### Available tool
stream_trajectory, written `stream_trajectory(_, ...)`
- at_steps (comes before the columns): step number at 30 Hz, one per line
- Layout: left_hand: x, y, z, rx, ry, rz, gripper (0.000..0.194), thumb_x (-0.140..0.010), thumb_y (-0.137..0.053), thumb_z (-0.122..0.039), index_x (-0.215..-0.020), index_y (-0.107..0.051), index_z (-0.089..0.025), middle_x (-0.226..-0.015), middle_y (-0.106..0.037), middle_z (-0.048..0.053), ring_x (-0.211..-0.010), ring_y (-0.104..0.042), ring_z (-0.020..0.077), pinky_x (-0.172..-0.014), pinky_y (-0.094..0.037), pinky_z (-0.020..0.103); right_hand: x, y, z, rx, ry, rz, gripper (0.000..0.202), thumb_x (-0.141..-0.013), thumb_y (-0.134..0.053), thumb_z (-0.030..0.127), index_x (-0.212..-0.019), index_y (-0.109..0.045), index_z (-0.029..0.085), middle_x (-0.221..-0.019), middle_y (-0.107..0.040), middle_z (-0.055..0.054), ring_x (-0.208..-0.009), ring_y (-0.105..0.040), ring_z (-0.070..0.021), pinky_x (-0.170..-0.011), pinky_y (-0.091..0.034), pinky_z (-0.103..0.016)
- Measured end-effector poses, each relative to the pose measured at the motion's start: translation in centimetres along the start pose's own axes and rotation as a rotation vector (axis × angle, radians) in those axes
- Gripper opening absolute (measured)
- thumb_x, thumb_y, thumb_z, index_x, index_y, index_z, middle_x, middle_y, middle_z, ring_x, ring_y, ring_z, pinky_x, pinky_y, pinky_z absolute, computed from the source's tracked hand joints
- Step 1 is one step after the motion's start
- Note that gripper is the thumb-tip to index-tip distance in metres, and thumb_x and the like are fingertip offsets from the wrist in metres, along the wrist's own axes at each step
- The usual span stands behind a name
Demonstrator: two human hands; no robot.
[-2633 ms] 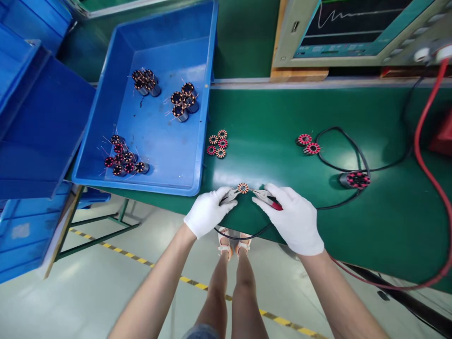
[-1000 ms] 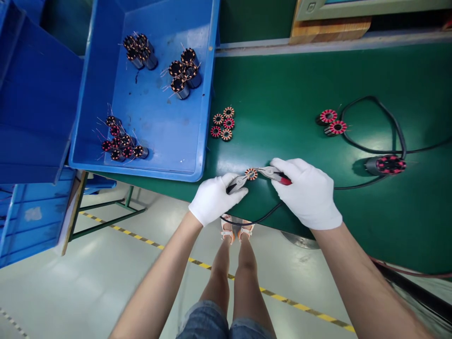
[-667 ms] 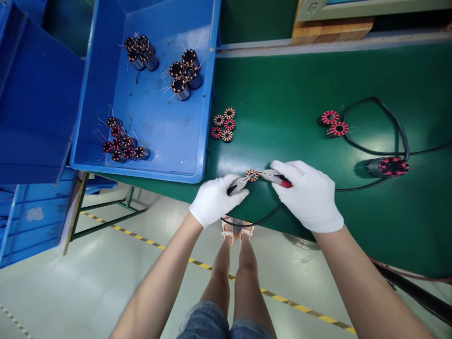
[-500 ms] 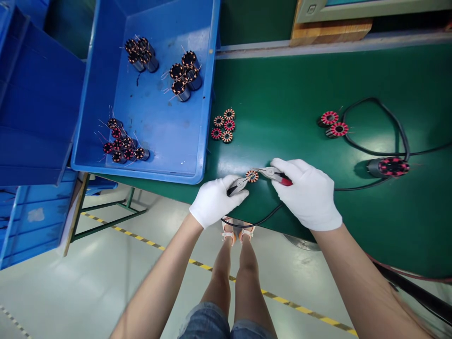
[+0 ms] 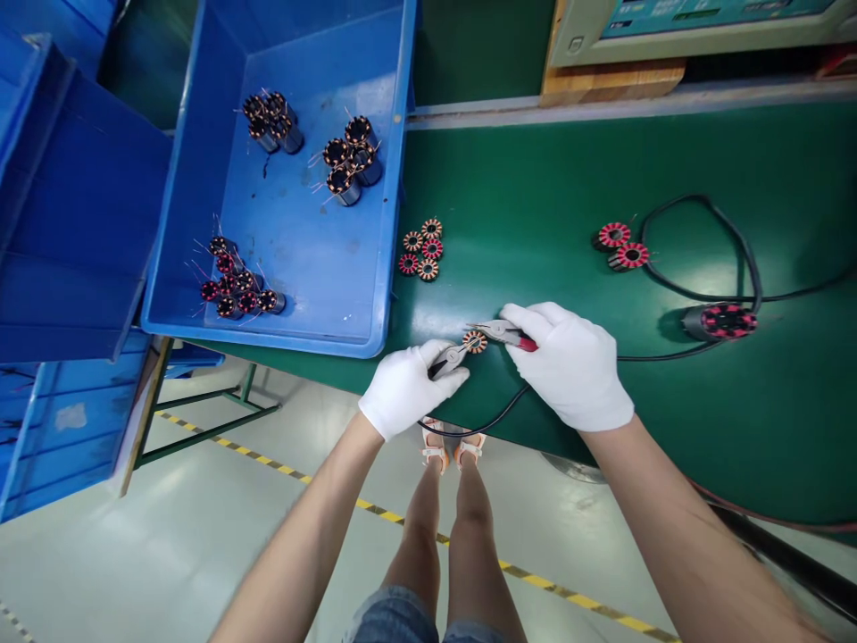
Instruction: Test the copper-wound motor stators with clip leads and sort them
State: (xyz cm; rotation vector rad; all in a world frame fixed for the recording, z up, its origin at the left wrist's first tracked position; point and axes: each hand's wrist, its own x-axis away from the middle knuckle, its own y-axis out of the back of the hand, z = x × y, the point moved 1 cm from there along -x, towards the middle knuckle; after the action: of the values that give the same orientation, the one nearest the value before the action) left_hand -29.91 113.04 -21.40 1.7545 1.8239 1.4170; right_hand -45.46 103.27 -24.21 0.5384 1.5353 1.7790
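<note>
White-gloved, my left hand [image 5: 410,382] is closed around a pair of pliers [image 5: 450,359] whose tips reach a small motor stator [image 5: 475,342] with copper-coloured windings. My right hand [image 5: 569,362], also gloved, grips red-handled pliers [image 5: 503,332]. Their jaws lie over the far edge of that stator; whether they pinch a wire is too small to tell. Beyond the hands, a cluster of small stators [image 5: 428,249] with orange and pink windings rests on the green table.
A blue bin [image 5: 314,295] on the left holds groups of taller wound stators [image 5: 343,185]. At right, two pink-wound stators [image 5: 632,256] and a larger one [image 5: 727,321] stand by a looped black cable [image 5: 743,241]. A monitor [image 5: 696,34] sits at the back.
My right-hand pliers have shifted slightly left, so their jaws now pass over the stator's far edge. The left hand has hardly moved. The view has tilted up a little.
</note>
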Motion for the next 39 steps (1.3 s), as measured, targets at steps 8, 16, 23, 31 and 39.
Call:
stream_trajectory(8, 0.3, 0.2, 0.2, 0.074, 0.025, 0.036, 0.023, -0.08, -0.049, -0.037, -0.097, -0.054, -0.022, -0.075, -0.062, 0.0, -0.068, -0.058, 0.0158, -0.062, -0.042, 0.025, -0.2, 0.0, -0.1, -0.248, -0.278, -0.118, 0.015, -0.075, -0.05, 0.029, -0.083, -0.061, 0.021, -0.079, -0.063, -0.002, -0.067, -0.053, -0.0145, -0.059, -0.034, -0.025)
stream_trajectory(16, 1.0, -1.0, -2.2, 0.427, -0.037, 0.131, 0.018, -0.077, -0.05, -0.029, -0.092, -0.053, -0.02, -0.097, -0.063, 0.003, -0.093, -0.057, 0.0169, -0.086, -0.043, 0.03, -1.0, 1.4, -4.0, -0.484, -1.002, -0.344, 0.034, -0.057, -0.064, 0.041, -0.077, -0.048, 0.019, -0.072, -0.054, -0.002, -0.067, -0.048, -0.0176, -0.066, -0.039, -0.033)
stream_trajectory(23, -2.7, -0.5, -1.8, 0.669, 0.011, -0.085, 0.031, -0.077, -0.05, -0.035, -0.101, -0.054, -0.017, -0.115, -0.055, 0.009, -0.089, -0.057, 0.0166, -0.07, -0.047, 0.027, -3.3, 1.1, -5.6, -0.462, -0.952, -0.318, 0.032, -0.056, -0.063, 0.039, -0.078, -0.046, 0.021, -0.07, -0.057, -0.002, -0.058, -0.046, -0.0156, -0.06, -0.035, -0.03)
stream_trajectory(31, 0.5, -1.2, -0.7, 0.58, 0.075, -0.084, 0.03, -0.075, -0.054, -0.033, -0.1, -0.057, -0.016, -0.096, -0.062, 0.004, -0.079, -0.055, 0.0148, -0.07, -0.044, 0.027, 1.0, 0.2, 1.4, -0.313, -0.633, -0.074, 0.034, -0.065, -0.062, 0.049, -0.082, -0.051, 0.021, -0.074, -0.064, -0.005, -0.062, -0.058, -0.0202, -0.054, -0.035, -0.028)
stream_trajectory(39, 2.4, -0.1, 0.2, 0.373, 0.112, -0.04, 0.028, -0.074, -0.057, -0.03, -0.1, -0.057, -0.02, -0.093, -0.064, 0.0, -0.085, -0.057, 0.0144, -0.079, -0.045, 0.025, 3.4, 0.9, 4.6, -0.641, -0.674, -0.057, 0.043, -0.063, -0.064, 0.054, -0.088, -0.054, 0.021, -0.077, -0.067, -0.003, -0.062, -0.059, -0.0162, -0.058, -0.044, -0.028)
